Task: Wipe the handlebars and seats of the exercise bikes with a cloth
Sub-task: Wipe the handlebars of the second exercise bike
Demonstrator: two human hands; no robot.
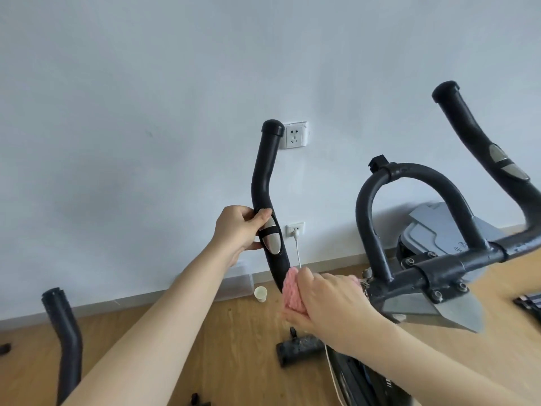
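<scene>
A paper cup [260, 294] stands beside a clear box [234, 284].

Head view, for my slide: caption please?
Left hand steadies handlebar; right hand wipes it with pink cloth.

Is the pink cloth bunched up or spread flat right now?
Bunched up. The right hand grips the cloth in a wad wrapped around the lower part of the left handlebar.

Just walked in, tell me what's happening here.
A person is wiping an exercise bike's handlebars. The left hand grips the left handlebar beside its metal sensor, steadying it. The right hand wraps a pink cloth round the lower bend of that same bar. The right handlebar is untouched now. A paper cup stands on the floor by the wall.
</scene>
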